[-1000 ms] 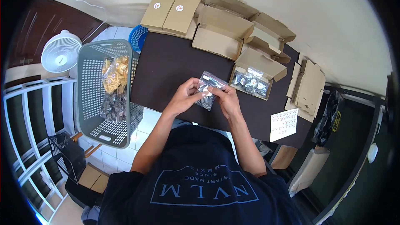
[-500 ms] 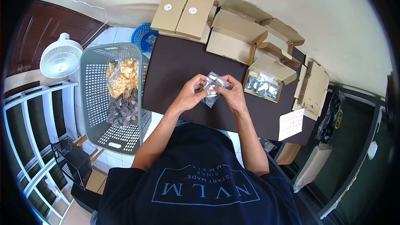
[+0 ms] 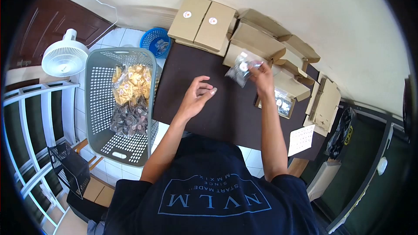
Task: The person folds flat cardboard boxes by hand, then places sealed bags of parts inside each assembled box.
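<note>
Pinched in my right hand is a small clear plastic bag of dark grey items with a round white sticker, raised over the table's far side. What the items are I cannot make out. My left hand hovers over the dark table with nothing in it, fingers apart and slightly curled. An open cardboard box holding similar bags lies to the right, partly behind my right wrist. Close behind the held bag stands another open cardboard box.
A large grey basket at the left holds bags of yellow pieces and dark bags. Stacked closed boxes, flattened cardboard and a sheet of round stickers are on the table. A blue basket and fan stand beyond.
The bag was held by both hands at the middle of the table. My left hand has let go, and my right hand has carried the bag up and to the right.
</note>
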The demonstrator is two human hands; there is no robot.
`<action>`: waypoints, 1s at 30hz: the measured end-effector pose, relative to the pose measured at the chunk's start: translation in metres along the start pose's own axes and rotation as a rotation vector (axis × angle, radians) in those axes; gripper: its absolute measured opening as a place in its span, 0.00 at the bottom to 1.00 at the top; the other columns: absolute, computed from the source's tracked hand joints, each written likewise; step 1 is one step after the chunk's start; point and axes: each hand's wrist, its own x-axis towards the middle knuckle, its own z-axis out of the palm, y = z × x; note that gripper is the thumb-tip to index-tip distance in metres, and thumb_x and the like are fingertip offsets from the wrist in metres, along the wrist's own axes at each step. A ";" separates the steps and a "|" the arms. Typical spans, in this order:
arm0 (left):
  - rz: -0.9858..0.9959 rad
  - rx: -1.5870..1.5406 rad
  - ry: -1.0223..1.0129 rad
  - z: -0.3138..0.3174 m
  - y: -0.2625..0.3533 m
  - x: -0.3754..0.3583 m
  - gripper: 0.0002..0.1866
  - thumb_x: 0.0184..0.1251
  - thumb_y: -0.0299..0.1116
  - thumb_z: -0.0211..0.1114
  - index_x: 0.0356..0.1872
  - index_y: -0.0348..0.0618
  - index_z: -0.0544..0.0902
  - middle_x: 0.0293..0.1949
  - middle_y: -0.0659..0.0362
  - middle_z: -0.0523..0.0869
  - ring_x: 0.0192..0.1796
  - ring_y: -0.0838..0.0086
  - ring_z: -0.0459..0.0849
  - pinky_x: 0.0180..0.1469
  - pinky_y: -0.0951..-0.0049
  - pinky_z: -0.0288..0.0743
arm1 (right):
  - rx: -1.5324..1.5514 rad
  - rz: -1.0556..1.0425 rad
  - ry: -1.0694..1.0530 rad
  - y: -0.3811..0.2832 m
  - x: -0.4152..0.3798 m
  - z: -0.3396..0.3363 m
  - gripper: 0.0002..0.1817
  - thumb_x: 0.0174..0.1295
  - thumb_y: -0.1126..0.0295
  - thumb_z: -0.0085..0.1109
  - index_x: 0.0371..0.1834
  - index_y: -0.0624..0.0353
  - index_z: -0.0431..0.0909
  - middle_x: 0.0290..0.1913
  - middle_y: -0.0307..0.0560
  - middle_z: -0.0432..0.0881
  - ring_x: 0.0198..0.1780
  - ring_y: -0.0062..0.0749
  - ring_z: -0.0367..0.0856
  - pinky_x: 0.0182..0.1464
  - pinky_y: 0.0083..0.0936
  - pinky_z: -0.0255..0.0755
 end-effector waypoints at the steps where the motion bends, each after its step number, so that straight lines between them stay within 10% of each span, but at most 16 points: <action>1: 0.003 -0.003 0.012 -0.010 0.002 -0.003 0.24 0.69 0.28 0.65 0.63 0.43 0.70 0.47 0.54 0.82 0.49 0.72 0.82 0.50 0.72 0.78 | -0.001 -0.008 -0.005 0.001 0.021 -0.004 0.11 0.62 0.78 0.64 0.48 0.62 0.79 0.42 0.43 0.86 0.37 0.25 0.84 0.35 0.22 0.77; 18: -0.064 0.014 0.291 -0.093 -0.004 -0.049 0.13 0.72 0.33 0.65 0.53 0.42 0.77 0.41 0.60 0.83 0.45 0.78 0.83 0.43 0.77 0.76 | -0.490 0.093 0.102 0.043 0.113 0.019 0.23 0.52 0.73 0.73 0.51 0.65 0.75 0.41 0.53 0.82 0.31 0.35 0.82 0.28 0.32 0.77; 23: -0.063 0.074 0.246 -0.087 -0.002 -0.045 0.15 0.73 0.32 0.62 0.56 0.42 0.75 0.46 0.58 0.84 0.48 0.75 0.83 0.47 0.74 0.77 | -0.938 -0.407 0.330 0.022 0.067 0.040 0.27 0.48 0.69 0.75 0.52 0.64 0.76 0.52 0.65 0.78 0.58 0.61 0.76 0.61 0.47 0.71; 30: -0.065 0.061 0.295 -0.098 -0.008 -0.055 0.14 0.72 0.32 0.64 0.54 0.41 0.76 0.42 0.60 0.83 0.44 0.77 0.83 0.43 0.76 0.77 | -1.014 -0.368 0.052 0.039 0.066 0.042 0.22 0.46 0.67 0.76 0.47 0.59 0.83 0.52 0.62 0.76 0.57 0.59 0.76 0.61 0.44 0.72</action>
